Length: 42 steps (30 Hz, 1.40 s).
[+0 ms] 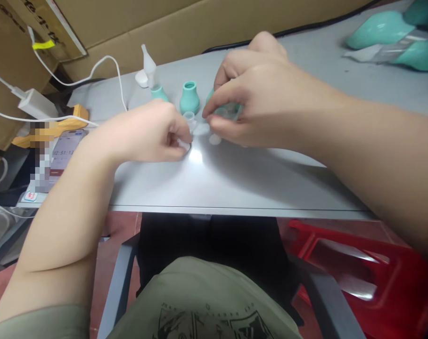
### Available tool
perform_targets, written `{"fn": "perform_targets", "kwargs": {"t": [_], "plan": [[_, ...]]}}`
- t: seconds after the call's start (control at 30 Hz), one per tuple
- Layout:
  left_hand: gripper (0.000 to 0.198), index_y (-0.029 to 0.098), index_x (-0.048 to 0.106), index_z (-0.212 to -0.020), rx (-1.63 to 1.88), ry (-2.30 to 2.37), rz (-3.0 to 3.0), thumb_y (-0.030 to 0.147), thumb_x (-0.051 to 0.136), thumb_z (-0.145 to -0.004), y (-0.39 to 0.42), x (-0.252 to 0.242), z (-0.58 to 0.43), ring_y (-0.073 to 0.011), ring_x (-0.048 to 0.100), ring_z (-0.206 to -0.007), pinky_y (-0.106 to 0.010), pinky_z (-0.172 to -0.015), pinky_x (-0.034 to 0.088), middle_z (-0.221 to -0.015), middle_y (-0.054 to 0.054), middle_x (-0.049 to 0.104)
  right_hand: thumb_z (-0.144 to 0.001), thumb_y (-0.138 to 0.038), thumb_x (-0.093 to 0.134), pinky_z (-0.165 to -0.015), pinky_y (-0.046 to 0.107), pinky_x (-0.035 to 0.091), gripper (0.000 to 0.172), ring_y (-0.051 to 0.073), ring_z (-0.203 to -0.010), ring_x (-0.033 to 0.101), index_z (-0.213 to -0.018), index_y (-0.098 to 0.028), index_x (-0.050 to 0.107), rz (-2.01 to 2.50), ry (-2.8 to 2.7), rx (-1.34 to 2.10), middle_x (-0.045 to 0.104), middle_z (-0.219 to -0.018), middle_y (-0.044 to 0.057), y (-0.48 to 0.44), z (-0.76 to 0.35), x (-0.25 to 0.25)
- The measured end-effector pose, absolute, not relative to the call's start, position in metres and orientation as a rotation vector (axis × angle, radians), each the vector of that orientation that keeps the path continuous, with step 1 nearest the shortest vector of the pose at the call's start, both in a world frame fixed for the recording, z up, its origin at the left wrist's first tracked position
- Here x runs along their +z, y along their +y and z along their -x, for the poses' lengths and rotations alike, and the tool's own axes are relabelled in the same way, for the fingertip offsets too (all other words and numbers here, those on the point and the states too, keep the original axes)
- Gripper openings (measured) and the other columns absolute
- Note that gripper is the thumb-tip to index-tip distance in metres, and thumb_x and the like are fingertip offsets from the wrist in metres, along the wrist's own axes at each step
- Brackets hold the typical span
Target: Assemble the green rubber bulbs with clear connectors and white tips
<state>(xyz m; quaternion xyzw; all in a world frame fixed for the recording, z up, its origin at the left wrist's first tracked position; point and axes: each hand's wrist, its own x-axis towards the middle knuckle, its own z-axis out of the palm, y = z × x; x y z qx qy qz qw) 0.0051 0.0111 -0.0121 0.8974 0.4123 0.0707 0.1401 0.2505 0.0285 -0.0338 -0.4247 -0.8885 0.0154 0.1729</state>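
Note:
My left hand (pixel 153 134) rests on the grey table (pixel 235 183), fingers curled in a pinch on a small clear plastic piece (pixel 185 145). My right hand (pixel 256 89) is closed around a teal rubber bulb with a clear cap (pixel 225 112), mostly hidden by the fingers. A tiny clear cup (pixel 189 116) stands between the hands, and a small clear disc (pixel 215 139) lies just below my right fingers. Behind them stands a teal bulb (pixel 189 97) with an open neck. Another teal bulb (pixel 160 92) carries a clear pointed nozzle (pixel 148 63).
Several teal bulbs in clear wrap (pixel 387 35) lie at the table's far right. White charger cables (pixel 104 66) and a phone (pixel 63 155) sit at the left. Cardboard boxes (pixel 185 21) line the back. A red plastic stool (pixel 369 273) stands under the table's right side.

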Motion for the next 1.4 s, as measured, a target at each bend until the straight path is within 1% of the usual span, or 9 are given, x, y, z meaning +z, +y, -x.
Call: {"fn": "perform_targets", "kwargs": {"t": [0.2,0.37,0.5,0.67,0.8,0.97,1.13,1.27,1.4], "plan": [[0.023,0.026,0.093,-0.108,0.058,1.206,-2.504,0.03,0.076,-0.093,0.008,0.003,-0.007,-0.0176,0.07,-0.067,-0.034,-0.071,0.054,-0.077,0.003,0.08,-0.104,-0.03,0.07,-0.128,0.074,0.045,0.027,0.054,-0.154,0.052,-0.11,-0.021,0.094,1.274,-2.646,-0.032,0.072,-0.137,0.02,0.023,-0.241,-0.034],[0.018,0.026,0.089,-0.102,0.302,1.238,-2.421,0.038,0.081,-0.091,0.005,0.008,0.001,-0.0189,0.065,-0.063,-0.039,-0.067,0.051,-0.072,0.001,0.073,-0.107,-0.036,0.065,-0.124,0.073,0.047,0.029,0.055,-0.155,0.049,-0.108,-0.021,0.091,1.332,-2.742,-0.137,0.069,-0.145,0.022,0.02,-0.239,-0.035],[0.023,0.03,0.087,-0.098,0.76,1.108,-2.617,0.05,0.083,-0.088,0.021,-0.011,0.009,-0.0177,0.053,-0.057,-0.041,-0.063,0.048,-0.07,0.001,0.068,-0.11,-0.035,0.059,-0.122,0.073,0.048,0.035,0.054,-0.153,0.048,-0.106,-0.023,0.091,1.316,-2.748,-0.143,0.066,-0.148,0.022,0.02,-0.238,-0.035],[0.034,0.035,0.094,-0.117,0.686,1.058,-2.689,0.039,0.089,-0.083,0.037,-0.028,0.013,-0.0218,0.069,-0.068,-0.042,-0.068,0.059,-0.107,-0.005,0.085,-0.108,-0.029,0.062,-0.123,0.074,0.047,0.033,0.056,-0.154,0.048,-0.112,-0.02,0.093,1.304,-2.698,-0.068,0.07,-0.147,0.022,0.02,-0.237,-0.038],[0.036,0.03,0.095,-0.121,0.58,1.109,-2.68,0.029,0.084,-0.088,0.036,-0.029,0.008,-0.0236,0.073,-0.076,-0.039,-0.072,0.06,-0.103,-0.005,0.087,-0.108,-0.025,0.06,-0.122,0.073,0.046,0.034,0.054,-0.153,0.049,-0.113,-0.024,0.094,1.316,-2.659,-0.003,0.072,-0.144,0.019,0.02,-0.237,-0.04],[0.023,0.026,0.093,-0.11,0.605,1.13,-2.623,0.025,0.078,-0.092,0.034,-0.033,0.003,-0.0236,0.076,-0.073,-0.038,-0.074,0.06,-0.09,-0.003,0.086,-0.106,-0.02,0.058,-0.122,0.074,0.044,0.031,0.052,-0.152,0.049,-0.103,-0.02,0.089,1.227,-2.623,0.066,0.076,-0.137,0.02,0.022,-0.238,-0.045],[0.02,0.025,0.092,-0.11,0.854,1.035,-2.529,0.029,0.082,-0.092,0.034,-0.033,0.008,-0.0227,0.079,-0.077,-0.037,-0.071,0.063,-0.095,-0.004,0.088,-0.095,-0.033,0.08,-0.134,0.072,0.039,0.01,0.047,-0.151,0.053,-0.091,-0.027,0.088,1.18,-2.401,0.264,0.079,-0.116,0.013,0.028,-0.243,-0.046],[0.026,0.028,0.091,-0.113,0.957,1.017,-2.445,0.048,0.092,-0.097,0.039,-0.031,0.011,-0.0225,0.079,-0.074,-0.038,-0.063,0.065,-0.099,-0.004,0.089,-0.098,-0.031,0.081,-0.136,0.067,0.044,0.009,0.038,-0.131,0.068,-0.095,-0.03,0.089,1.044,-2.259,0.362,0.084,-0.104,0.008,0.028,-0.253,-0.039],[0.036,0.031,0.091,-0.114,1.075,0.933,-2.404,0.062,0.093,-0.095,0.049,-0.038,0.014,-0.0229,0.081,-0.074,-0.038,-0.059,0.067,-0.107,-0.006,0.09,-0.094,-0.022,0.083,-0.11,0.044,0.061,0.011,0.022,-0.097,0.078,-0.094,-0.028,0.093,0.894,-2.048,0.499,0.089,-0.101,-0.001,0.029,-0.258,-0.038]]}}
